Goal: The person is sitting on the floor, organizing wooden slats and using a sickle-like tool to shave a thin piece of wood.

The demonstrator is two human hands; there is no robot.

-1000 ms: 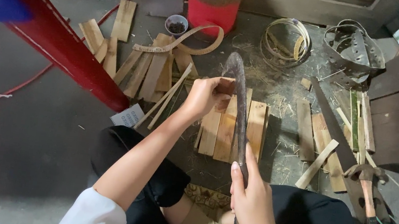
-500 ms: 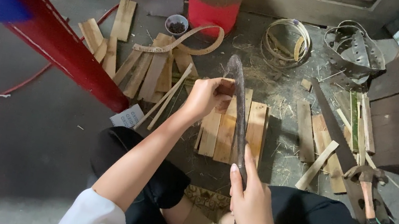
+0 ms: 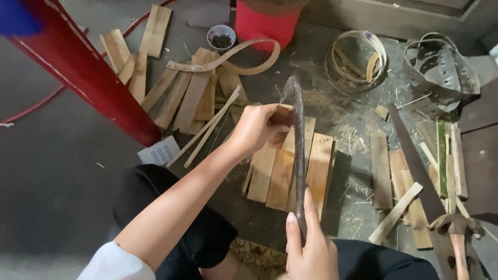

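Near the middle, the right hand (image 3: 312,268) is gripping a curved blade (image 3: 297,147); the left hand (image 3: 255,128) is apparently pinching a wood slat (image 3: 280,122).

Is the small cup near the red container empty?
No, the cup holds something dark inside, as seen from above beside the red container.
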